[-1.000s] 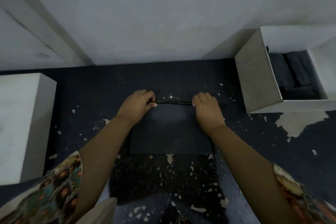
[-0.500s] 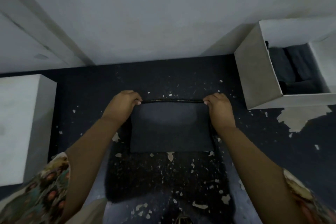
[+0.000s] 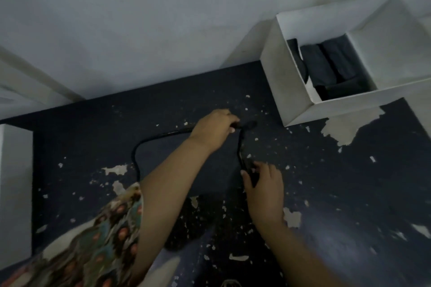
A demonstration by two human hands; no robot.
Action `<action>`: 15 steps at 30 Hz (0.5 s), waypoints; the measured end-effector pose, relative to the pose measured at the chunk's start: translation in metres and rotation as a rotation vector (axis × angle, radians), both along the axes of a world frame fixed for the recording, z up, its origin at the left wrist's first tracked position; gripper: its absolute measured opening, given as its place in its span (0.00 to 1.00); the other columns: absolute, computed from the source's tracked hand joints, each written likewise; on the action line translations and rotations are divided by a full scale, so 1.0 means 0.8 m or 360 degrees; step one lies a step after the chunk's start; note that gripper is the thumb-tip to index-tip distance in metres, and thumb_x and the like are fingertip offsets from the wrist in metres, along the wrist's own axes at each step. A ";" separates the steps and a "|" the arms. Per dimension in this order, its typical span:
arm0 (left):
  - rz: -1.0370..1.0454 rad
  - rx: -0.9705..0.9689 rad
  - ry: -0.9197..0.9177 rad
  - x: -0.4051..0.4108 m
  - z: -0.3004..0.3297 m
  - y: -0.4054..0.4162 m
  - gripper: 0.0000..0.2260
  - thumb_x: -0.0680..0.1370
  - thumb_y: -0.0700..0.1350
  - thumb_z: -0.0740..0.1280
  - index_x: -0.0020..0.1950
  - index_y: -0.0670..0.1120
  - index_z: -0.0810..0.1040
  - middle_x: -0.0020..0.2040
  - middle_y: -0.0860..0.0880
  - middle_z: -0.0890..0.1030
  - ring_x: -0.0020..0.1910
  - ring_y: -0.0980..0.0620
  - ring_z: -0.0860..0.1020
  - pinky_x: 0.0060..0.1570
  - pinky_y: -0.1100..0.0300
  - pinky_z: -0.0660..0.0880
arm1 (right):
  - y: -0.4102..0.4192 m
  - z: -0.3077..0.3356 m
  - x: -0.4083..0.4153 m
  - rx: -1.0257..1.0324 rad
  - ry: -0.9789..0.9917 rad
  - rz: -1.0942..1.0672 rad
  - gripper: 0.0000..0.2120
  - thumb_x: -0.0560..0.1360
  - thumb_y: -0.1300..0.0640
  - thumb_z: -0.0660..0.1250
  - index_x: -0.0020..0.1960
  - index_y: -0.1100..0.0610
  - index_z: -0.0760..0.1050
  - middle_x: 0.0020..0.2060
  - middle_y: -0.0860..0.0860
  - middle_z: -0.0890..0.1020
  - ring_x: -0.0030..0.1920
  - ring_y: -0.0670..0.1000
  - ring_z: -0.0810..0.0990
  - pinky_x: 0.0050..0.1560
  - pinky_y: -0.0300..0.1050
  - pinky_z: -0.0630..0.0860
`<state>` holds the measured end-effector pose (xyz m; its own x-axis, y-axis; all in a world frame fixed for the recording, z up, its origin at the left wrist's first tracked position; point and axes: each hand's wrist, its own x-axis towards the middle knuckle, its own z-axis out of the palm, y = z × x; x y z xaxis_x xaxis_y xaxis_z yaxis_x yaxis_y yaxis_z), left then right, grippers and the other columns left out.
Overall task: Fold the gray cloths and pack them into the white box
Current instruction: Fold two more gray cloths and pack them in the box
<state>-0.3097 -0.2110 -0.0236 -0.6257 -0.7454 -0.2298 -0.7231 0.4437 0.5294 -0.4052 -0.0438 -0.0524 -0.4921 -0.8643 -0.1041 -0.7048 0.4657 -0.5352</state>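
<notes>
Our left hand [image 3: 215, 129] pinched the gray cloth's [image 3: 177, 161] far right corner; our right hand [image 3: 263, 184] gripped its right edge, nearer us. The white box [image 3: 286, 81], holding folded cloths [image 3: 324, 65], stood beyond and right of both grips.

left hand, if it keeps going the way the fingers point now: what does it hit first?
The left hand, gripping the gray cloth's far right corner, points right and slightly away. Bare dark tabletop lies ahead, then probably the white box's near left wall. Depth is unclear from a single view.
</notes>
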 end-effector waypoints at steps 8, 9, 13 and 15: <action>-0.0144 0.0030 -0.0386 -0.029 -0.004 -0.011 0.10 0.77 0.36 0.62 0.57 0.40 0.70 0.54 0.39 0.76 0.51 0.44 0.74 0.47 0.56 0.69 | -0.007 0.003 0.013 0.0240 0.0090 0.0064 0.09 0.76 0.53 0.64 0.54 0.55 0.76 0.50 0.52 0.81 0.53 0.52 0.75 0.53 0.47 0.67; -0.0148 0.0059 -0.0406 -0.030 -0.004 -0.013 0.08 0.77 0.35 0.62 0.56 0.39 0.71 0.54 0.39 0.76 0.51 0.44 0.74 0.48 0.56 0.69 | -0.010 0.003 0.013 0.0271 0.0062 0.0055 0.08 0.77 0.53 0.63 0.54 0.54 0.75 0.50 0.51 0.80 0.53 0.51 0.74 0.54 0.46 0.66; -0.0102 0.0134 -0.0293 -0.016 0.004 -0.024 0.08 0.77 0.35 0.63 0.54 0.38 0.77 0.54 0.40 0.76 0.52 0.44 0.75 0.52 0.56 0.70 | -0.014 0.015 0.010 0.0210 -0.0127 -0.0005 0.04 0.75 0.58 0.64 0.49 0.56 0.75 0.46 0.52 0.79 0.50 0.50 0.72 0.54 0.44 0.69; -0.0048 0.0135 -0.0125 0.000 0.018 -0.033 0.08 0.74 0.33 0.66 0.51 0.39 0.79 0.51 0.42 0.77 0.50 0.46 0.76 0.50 0.58 0.71 | -0.010 0.024 0.016 0.0064 -0.0215 -0.0009 0.02 0.75 0.60 0.64 0.46 0.56 0.73 0.43 0.51 0.75 0.48 0.49 0.71 0.50 0.43 0.71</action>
<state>-0.3097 -0.2374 -0.0093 -0.6251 -0.7024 -0.3404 -0.7509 0.4220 0.5080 -0.3922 -0.0517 -0.0332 -0.4762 -0.8553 -0.2043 -0.6247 0.4925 -0.6059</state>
